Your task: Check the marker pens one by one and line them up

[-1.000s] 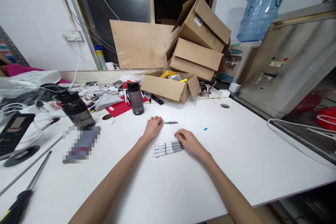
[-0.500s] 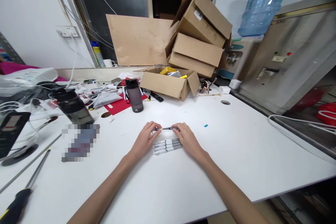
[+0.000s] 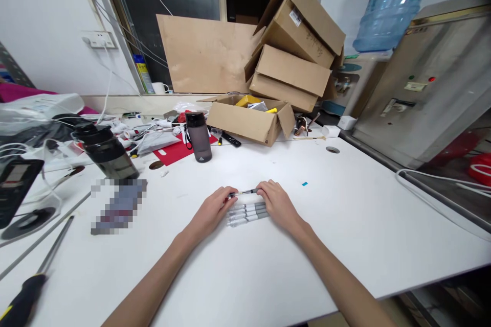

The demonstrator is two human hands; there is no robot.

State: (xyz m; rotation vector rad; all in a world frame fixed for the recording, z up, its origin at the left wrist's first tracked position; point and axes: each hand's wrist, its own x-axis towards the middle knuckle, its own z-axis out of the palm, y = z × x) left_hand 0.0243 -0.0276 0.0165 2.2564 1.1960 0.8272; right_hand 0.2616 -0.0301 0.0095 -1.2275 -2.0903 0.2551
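Observation:
A slim pen [image 3: 247,192] with a dark grip lies level between my hands, just above the white table. My left hand [image 3: 216,208] pinches its left end between thumb and fingers. At the other end, my right hand [image 3: 276,203] is closed on the grey part of the same pen. Several clear-and-grey pens [image 3: 248,213] lie side by side on the tabletop, right below the held one. The right hand partly covers their grey ends, and the left fingers come close to their clear ends.
A grey bottle [image 3: 198,138] stands beyond my hands, near an open cardboard box [image 3: 241,120]. To the left are a dark bottle [image 3: 105,150], a screwdriver [image 3: 42,271] and tangled cables. A small teal scrap [image 3: 305,184] lies right of my hands on the table [image 3: 345,225].
My left hand has dropped slightly relative to the right, so the held pen now tilts up a little toward its right end. The view has shifted slightly. Both hands still hold the pen.

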